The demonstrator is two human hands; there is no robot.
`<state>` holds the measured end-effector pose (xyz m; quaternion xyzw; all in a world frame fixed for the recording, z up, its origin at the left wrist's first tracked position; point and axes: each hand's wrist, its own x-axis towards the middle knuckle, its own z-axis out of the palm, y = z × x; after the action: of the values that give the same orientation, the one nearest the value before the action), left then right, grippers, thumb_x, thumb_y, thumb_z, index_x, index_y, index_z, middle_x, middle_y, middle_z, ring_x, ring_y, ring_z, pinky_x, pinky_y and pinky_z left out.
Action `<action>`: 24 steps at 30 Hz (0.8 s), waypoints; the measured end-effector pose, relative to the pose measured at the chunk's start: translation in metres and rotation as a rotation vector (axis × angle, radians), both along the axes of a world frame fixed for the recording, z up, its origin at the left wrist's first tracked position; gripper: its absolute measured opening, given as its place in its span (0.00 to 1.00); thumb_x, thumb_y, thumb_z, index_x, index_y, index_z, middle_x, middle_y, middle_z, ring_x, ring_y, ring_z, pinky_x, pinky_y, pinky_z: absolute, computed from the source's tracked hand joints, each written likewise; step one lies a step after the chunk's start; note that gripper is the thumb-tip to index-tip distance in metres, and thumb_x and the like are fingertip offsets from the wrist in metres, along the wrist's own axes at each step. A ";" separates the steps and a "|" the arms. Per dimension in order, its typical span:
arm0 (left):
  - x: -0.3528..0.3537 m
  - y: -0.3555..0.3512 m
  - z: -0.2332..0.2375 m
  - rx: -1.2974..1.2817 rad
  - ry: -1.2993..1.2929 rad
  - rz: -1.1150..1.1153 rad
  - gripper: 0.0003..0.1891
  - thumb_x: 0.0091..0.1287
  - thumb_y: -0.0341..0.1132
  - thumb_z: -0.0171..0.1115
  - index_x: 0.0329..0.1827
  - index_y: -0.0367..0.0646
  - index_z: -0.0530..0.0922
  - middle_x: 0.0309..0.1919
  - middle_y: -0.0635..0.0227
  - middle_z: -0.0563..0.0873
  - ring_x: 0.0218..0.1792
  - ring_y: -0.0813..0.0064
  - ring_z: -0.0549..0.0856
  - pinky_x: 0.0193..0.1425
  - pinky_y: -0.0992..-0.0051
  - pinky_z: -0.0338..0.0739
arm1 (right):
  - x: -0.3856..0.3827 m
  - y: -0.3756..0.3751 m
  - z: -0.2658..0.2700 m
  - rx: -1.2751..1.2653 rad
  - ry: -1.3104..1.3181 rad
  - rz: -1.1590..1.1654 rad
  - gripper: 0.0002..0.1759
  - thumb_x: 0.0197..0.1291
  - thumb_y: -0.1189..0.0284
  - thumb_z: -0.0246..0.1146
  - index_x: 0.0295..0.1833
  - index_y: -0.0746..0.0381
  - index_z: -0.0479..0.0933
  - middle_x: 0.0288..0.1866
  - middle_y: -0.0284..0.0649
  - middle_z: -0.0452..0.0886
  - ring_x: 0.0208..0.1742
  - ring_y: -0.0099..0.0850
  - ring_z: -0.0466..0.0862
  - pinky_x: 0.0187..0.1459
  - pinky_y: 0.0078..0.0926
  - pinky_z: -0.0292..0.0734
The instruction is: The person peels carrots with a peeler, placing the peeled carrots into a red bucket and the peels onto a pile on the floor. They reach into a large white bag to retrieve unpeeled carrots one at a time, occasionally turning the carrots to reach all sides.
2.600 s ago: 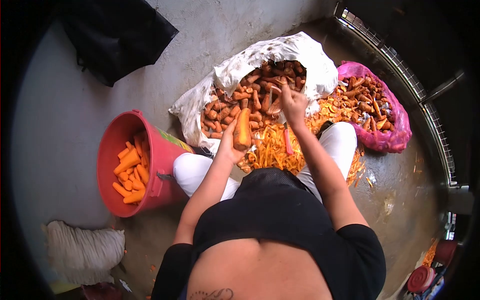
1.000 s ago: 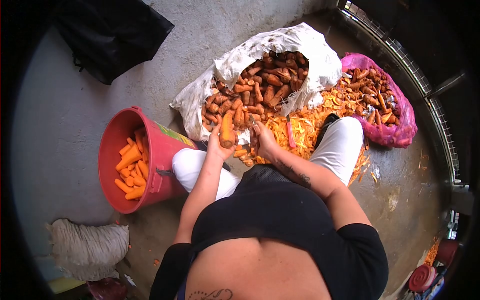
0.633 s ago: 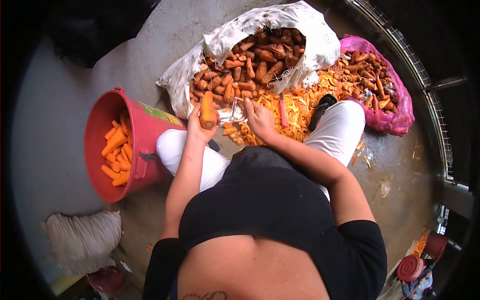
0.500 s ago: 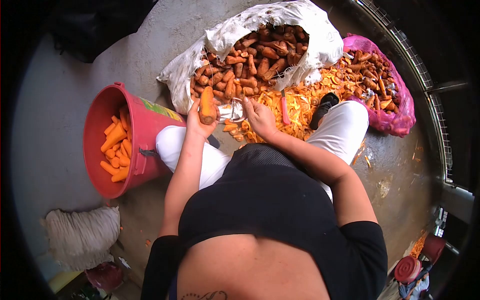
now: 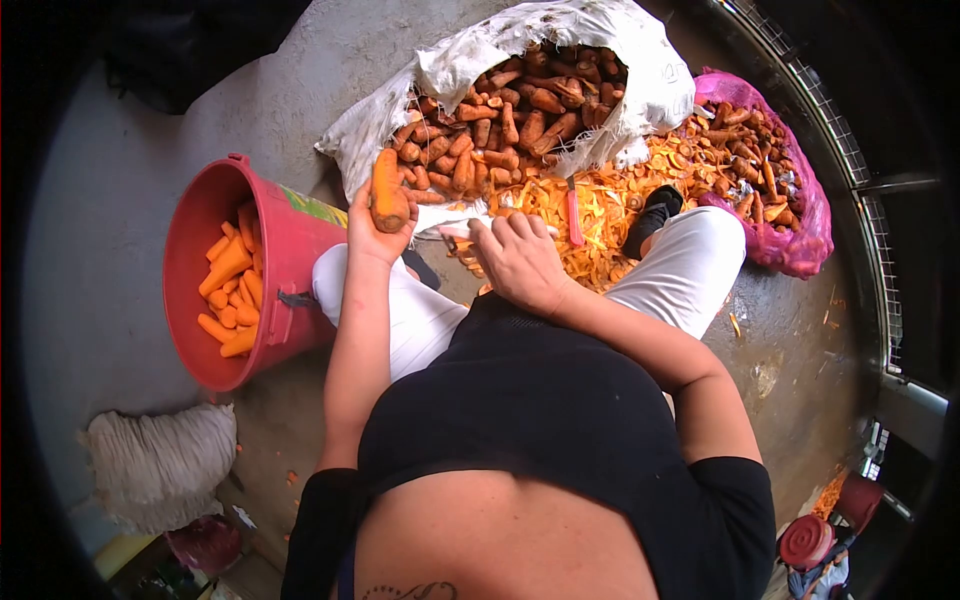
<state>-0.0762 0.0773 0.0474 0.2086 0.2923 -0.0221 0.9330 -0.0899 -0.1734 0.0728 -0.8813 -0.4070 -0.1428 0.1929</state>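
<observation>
No legible text, red bucket [image 5: 300, 250] label too blurred

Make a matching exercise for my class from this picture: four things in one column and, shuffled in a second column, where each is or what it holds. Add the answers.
Column 1
1. red bucket
2. white sack
3. pink mesh bag
4. single carrot

Column 2
A. gripped upright in the left hand
B. holds bright peeled carrots
C. lies farthest to the right on the floor
D. lies open between bucket and mesh bag, full of brown carrots

Pairs: 1-B, 2-D, 3-C, 4-A
</observation>
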 end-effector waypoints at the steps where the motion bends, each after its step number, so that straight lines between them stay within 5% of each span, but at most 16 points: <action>1: 0.000 0.005 0.001 -0.006 -0.021 0.001 0.24 0.69 0.45 0.51 0.58 0.34 0.70 0.42 0.59 0.80 0.40 0.68 0.80 0.42 0.71 0.76 | 0.001 -0.001 -0.003 0.033 0.063 -0.012 0.16 0.61 0.66 0.57 0.52 0.61 0.72 0.34 0.39 0.74 0.39 0.36 0.73 0.43 0.35 0.65; 24: 0.003 -0.009 0.010 -0.006 -0.049 0.006 0.26 0.69 0.44 0.51 0.62 0.32 0.68 0.45 0.60 0.79 0.39 0.69 0.79 0.44 0.71 0.76 | 0.002 -0.001 -0.016 0.154 0.172 -0.069 0.14 0.57 0.69 0.62 0.48 0.60 0.72 0.32 0.38 0.74 0.35 0.36 0.74 0.38 0.34 0.66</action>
<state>-0.0733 0.0685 0.0574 0.2053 0.2699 -0.0153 0.9406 -0.0884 -0.1742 0.0566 -0.8864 -0.3461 -0.1041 0.2893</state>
